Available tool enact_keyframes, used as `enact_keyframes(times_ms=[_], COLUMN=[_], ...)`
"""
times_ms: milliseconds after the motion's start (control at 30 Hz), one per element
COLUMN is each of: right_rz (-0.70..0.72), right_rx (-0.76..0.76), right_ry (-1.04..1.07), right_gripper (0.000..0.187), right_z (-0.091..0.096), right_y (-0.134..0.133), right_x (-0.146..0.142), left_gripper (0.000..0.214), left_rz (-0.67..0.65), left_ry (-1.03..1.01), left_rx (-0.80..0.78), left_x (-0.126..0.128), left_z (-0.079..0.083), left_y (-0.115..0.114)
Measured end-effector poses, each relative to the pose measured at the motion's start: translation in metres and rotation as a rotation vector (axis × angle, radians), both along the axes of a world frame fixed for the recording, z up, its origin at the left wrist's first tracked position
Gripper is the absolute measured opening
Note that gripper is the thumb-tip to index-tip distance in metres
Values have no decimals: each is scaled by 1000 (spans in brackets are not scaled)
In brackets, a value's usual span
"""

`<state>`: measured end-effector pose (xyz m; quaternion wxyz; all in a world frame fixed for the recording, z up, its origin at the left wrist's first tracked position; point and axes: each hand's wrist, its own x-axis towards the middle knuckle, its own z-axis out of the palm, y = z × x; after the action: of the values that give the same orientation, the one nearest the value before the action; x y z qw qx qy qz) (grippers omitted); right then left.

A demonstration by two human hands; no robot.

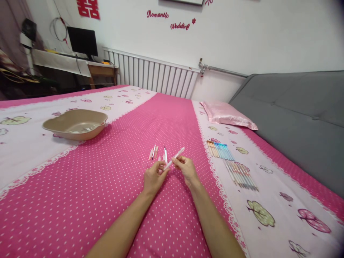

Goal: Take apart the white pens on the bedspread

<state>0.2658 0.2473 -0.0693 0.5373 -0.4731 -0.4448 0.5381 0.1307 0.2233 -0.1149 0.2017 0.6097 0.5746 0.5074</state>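
A pale pink pen (177, 153) is held slantwise between my two hands, above the pink dotted bedspread. My left hand (155, 175) pinches its lower end between thumb and fingers. My right hand (186, 168) grips it near the middle with thumb and forefinger. Just beyond my hands lie loose pen parts (153, 152), and a white refill with a dark tip (165, 154) lies behind the held pen. Some small pieces there are partly hidden by my left hand.
To the right, a row of orange and blue pens (220, 150) lies above a row of clear-barrelled pens (241, 175). A beige plastic basin (76, 124) with clear pieces inside stands at left. A pink pillow (227, 114) lies by the grey headboard (290, 100).
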Motion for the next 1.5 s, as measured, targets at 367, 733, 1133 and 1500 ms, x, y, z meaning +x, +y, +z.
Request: enact_keyframes(times_ms=[367, 733, 1133, 1500], right_rz=[37, 139, 117, 167], right_rx=[47, 124, 83, 18], right_ry=[-19, 11, 44, 126], right_gripper=[23, 28, 28, 29], right_z=[-7, 0, 1, 5], right_y=[6, 4, 3, -1], right_x=[7, 7, 8, 8], left_gripper=[26, 50, 34, 51], left_rz=[-281, -460, -306, -290], left_ry=[-415, -643, -680, -678], left_rx=[-157, -422, -193, -282], left_x=[0, -3, -1, -2], left_z=[6, 8, 8, 8], left_y=[4, 4, 7, 5])
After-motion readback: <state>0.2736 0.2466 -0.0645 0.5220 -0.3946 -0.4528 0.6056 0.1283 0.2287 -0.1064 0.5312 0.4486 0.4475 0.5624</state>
